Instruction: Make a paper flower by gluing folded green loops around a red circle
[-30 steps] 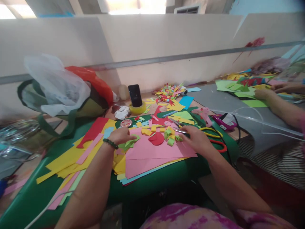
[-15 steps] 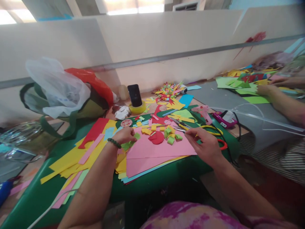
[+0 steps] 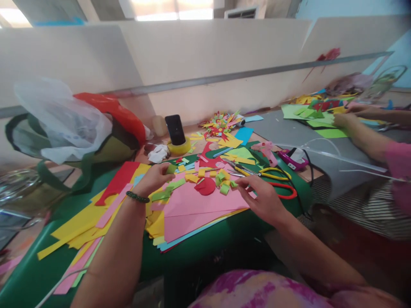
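Green paper piece (image 3: 171, 169) is pinched in your left hand (image 3: 155, 177), near the pink sheets (image 3: 195, 210). Your right hand (image 3: 261, 197) reaches a small curl (image 3: 233, 184); whether it grips, I cannot tell. Beyond: a pink glue gun (image 3: 269, 155), then a phone (image 3: 175, 129).

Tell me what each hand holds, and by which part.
The left hand pinches a small green paper piece by its left side. The right hand is at a green paper curl; whether it grips that cannot be told.
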Tool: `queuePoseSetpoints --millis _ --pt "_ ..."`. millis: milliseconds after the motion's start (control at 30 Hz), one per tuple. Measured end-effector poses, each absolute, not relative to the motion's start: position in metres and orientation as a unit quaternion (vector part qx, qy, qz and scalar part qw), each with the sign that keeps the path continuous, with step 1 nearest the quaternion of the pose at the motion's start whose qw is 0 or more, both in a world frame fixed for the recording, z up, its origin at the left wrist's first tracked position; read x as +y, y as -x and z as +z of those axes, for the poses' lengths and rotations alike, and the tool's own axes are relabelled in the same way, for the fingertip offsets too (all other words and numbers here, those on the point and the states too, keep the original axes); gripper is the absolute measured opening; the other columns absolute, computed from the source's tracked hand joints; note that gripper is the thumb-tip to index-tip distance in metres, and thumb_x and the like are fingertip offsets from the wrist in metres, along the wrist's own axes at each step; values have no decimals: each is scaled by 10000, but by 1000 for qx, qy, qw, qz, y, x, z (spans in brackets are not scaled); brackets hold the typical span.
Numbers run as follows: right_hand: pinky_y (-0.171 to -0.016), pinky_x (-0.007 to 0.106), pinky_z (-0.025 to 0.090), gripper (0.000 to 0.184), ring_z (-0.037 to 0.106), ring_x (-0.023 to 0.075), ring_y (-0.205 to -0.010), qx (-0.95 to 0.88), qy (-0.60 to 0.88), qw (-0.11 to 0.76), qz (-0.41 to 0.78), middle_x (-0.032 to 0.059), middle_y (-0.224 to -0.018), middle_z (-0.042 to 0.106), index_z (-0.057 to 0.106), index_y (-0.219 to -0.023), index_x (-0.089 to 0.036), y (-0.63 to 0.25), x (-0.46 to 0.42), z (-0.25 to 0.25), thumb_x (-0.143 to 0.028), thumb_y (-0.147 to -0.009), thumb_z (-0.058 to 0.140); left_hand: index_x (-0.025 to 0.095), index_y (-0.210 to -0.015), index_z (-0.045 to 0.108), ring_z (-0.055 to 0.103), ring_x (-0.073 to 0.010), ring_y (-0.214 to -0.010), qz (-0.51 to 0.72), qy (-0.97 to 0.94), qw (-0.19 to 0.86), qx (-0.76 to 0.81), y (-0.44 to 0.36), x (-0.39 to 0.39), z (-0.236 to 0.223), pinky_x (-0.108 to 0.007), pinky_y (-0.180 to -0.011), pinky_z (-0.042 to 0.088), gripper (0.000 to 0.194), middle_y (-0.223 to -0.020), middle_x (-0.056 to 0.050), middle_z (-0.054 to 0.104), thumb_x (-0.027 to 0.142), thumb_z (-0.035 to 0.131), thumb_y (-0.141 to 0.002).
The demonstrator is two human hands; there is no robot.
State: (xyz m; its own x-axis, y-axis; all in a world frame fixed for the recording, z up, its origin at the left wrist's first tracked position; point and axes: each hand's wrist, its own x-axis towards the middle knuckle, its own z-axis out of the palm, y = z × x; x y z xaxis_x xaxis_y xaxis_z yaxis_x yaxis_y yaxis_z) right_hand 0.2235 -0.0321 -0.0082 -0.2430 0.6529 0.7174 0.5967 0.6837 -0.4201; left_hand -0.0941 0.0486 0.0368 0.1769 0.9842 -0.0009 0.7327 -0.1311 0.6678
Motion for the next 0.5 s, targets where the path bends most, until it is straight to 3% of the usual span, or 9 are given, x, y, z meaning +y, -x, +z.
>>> queuePoseSetpoints --millis 167,300,400,500 --pt "-674 295 535 141 656 183 -764 -785 455 417 56 63 -836 696 622 -922 -197 -236 -31 -11 -289 -924 515 205 -598 495 490 -131 -540 236 -712 323 578 83 42 46 -246 -501 359 352 -560 13 529 528 598 -692" --pt "-758 362 518 282 659 249 -871 -698 623 351 32 107 -932 706 651 -938 -187 -280 -8 -13 -433 -900 519 211 -626 456 487 -113 -521 205 -735 383 520 59 28 53 -229 -515 399 388 -540 38 497 570 551 -736" --pt "-822 410 489 378 633 305 -967 -622 721 304 -27 180 -1022 691 660 -1013 -129 -318 25 -12 -458 -860 554 208 -706 476 577 -139 -580 132 -725 471 485 38 19 46 -242 -556 452 354 -590 21 578 547 570 -737" --pt "-753 347 483 396 644 254 -865 -639 719 270 36 148 -946 697 654 -1049 -111 -339 61 -10 -442 -848 571 192 -673 507 588 -149 -614 66 -742 482 461 24 15 31 -243 -574 451 326 -635 -13 627 505 563 -742"
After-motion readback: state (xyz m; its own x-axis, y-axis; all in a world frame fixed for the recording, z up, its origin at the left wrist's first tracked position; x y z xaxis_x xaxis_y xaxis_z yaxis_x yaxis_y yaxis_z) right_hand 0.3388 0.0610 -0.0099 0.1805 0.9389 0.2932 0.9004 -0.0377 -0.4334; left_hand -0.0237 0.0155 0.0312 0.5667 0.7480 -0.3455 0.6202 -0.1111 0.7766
